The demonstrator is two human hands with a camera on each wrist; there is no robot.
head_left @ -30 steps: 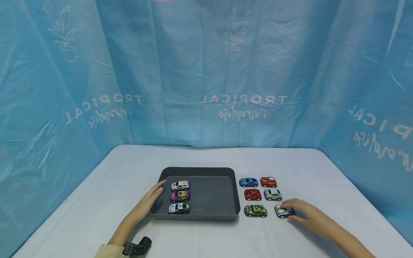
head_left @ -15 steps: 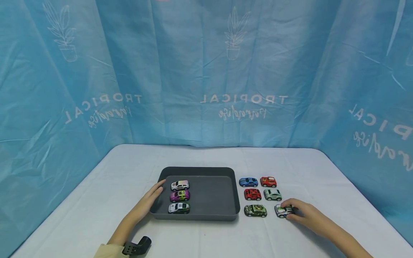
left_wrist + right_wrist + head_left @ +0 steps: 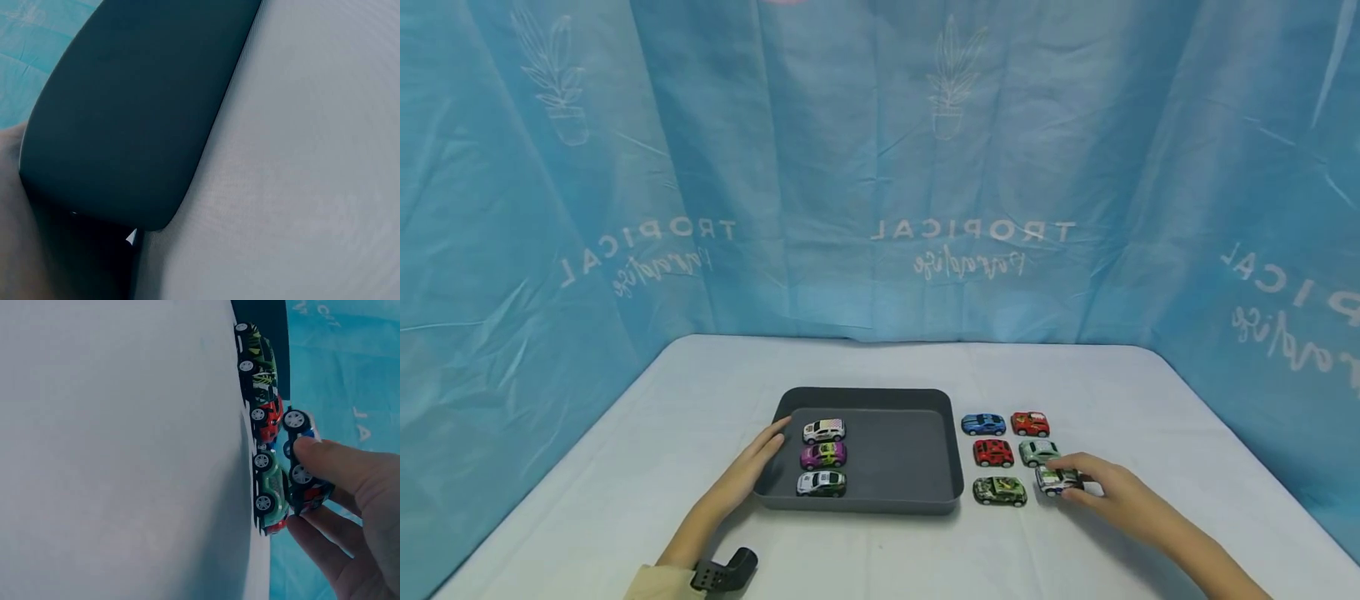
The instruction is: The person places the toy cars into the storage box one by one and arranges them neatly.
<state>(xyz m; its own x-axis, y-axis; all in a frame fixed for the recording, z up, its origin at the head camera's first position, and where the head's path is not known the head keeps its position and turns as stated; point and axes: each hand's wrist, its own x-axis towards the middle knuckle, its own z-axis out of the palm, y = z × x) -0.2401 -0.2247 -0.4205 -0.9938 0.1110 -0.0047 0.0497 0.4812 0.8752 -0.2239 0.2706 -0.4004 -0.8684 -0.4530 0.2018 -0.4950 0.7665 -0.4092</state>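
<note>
My right hand point(image 3: 1112, 493) pinches white toy car point(image 3: 1052, 480) by its sides, sensible hold; likely light, stiff. Left hand point(image 3: 741, 477), fingers straight, at tray point(image 3: 895, 506)'s left edge.

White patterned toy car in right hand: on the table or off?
Off: in the right wrist view, the right hand pinches the white patterned toy car, wheels clear of the table.

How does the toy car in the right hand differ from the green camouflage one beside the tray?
The held car is pinched by the right hand and lifted off the table; the camouflage car stands on it, untouched. The held car is largely white with darker markings, while the camouflage car is patterned in greens. Both are toy cars with silvery wheels, and both are outside the tray.
</note>
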